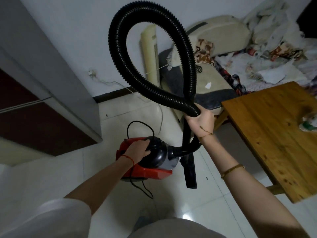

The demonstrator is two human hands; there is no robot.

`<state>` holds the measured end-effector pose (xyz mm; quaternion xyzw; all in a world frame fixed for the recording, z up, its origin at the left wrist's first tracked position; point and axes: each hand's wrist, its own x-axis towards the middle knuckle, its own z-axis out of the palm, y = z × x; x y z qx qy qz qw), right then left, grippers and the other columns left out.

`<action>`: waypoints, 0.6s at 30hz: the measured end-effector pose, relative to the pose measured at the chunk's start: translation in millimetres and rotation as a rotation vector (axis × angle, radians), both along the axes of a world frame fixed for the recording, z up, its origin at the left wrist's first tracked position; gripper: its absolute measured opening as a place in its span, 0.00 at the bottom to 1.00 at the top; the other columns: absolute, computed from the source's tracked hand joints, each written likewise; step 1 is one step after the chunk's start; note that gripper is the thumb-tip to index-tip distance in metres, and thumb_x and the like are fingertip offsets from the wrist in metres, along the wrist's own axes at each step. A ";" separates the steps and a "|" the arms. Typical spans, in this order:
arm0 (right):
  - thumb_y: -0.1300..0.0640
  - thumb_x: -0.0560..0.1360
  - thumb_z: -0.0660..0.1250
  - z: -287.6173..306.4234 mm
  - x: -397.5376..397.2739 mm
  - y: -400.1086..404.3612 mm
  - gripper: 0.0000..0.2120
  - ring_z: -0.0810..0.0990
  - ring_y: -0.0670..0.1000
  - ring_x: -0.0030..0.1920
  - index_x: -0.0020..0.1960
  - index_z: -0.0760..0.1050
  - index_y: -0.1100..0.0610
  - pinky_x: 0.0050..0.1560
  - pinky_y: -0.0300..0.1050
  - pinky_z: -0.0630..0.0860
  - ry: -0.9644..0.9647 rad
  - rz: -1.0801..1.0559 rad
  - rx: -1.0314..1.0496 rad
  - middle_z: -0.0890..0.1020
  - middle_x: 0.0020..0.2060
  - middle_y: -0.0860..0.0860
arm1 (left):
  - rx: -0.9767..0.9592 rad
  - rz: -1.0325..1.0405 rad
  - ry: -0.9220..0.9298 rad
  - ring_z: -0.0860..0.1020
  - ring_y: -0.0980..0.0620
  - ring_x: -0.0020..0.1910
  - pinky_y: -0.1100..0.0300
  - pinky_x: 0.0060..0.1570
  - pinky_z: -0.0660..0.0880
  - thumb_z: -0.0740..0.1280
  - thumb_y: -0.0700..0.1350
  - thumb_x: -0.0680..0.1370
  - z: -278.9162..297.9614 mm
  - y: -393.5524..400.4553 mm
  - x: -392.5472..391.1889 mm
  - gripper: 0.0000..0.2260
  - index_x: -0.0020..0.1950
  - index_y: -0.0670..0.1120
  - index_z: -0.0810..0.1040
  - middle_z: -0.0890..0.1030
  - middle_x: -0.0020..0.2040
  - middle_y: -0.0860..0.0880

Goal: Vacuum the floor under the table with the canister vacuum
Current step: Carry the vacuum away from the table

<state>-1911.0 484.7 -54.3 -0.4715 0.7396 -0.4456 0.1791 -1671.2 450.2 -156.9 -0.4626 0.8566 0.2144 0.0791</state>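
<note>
Head view: left hand (138,149) curled on canister vacuum (151,160), right hand (201,120) clutching hose (120,66).

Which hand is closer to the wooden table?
The right hand. It grips the end of the black hose just beside the table corner. The left hand is farther away, holding the top of the red vacuum on the floor.

- Red and black canister vacuum (151,160), grey at its front, black cord.
- Black ribbed hose (120,54), black nozzle (189,169).
- Honey-brown wooden table (274,131), dark knots, at 3 o'clock.
- White glossy floor tiles (214,194).
- Cream sofa (219,36) with dark grey cushion and floral red-and-brown fabric, at 1 o'clock.
- Red string on left wrist, gold bracelet on right.
</note>
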 end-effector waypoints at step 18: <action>0.51 0.69 0.71 19.6 262.7 -0.9 0.10 0.80 0.48 0.38 0.49 0.81 0.51 0.34 0.37 0.70 0.032 0.564 0.005 0.81 0.34 0.45 | 0.025 0.625 0.024 0.77 0.43 0.58 0.49 0.58 0.73 0.63 0.44 0.79 22.7 137.7 243.9 0.19 0.69 0.39 0.69 0.78 0.60 0.41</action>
